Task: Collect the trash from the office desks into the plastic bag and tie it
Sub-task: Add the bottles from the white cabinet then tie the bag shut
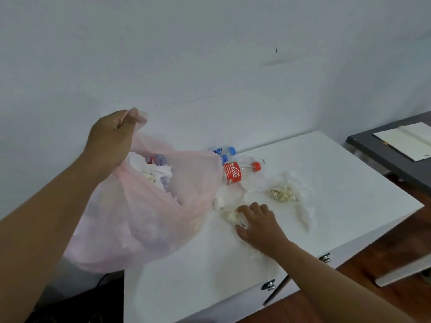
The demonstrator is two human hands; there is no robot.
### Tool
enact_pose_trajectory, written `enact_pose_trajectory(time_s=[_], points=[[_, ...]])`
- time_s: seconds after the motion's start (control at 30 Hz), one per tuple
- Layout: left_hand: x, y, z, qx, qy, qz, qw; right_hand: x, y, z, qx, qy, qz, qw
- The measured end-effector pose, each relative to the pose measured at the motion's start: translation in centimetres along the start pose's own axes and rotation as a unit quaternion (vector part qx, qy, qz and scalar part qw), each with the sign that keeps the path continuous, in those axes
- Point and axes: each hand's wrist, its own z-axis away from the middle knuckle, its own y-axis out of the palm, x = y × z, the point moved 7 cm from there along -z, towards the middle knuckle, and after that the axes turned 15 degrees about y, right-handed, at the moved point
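At the bench (303,229) far-left corner: left hand (112,141) clamped on plastic bag (149,220) handle, mouth held open. Right hand (258,226) closing over tissue wad (231,215) mid-bench. Step: collecting. Next: lift wad into bag; 2 bottles (235,173) remain.

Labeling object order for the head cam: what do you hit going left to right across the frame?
Left hand gripping the pink plastic bag → Coca-Cola bottle → right hand on a crumpled tissue → tissue with food scraps → notebook on the dark desk.
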Motion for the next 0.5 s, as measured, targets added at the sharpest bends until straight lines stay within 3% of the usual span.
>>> enact_pose_trajectory(time_s=[0.27,0.5], points=[[0.5,-0.8,-0.3,-0.013,-0.010,0.000,1.000,1.0,-1.8,-1.6,-0.007,-0.013,-0.060,0.998],[1.1,-1.9,-0.2,-0.028,-0.021,0.038,0.999,8.0,-15.3,-6.6,-0.041,-0.041,-0.170,0.984]])
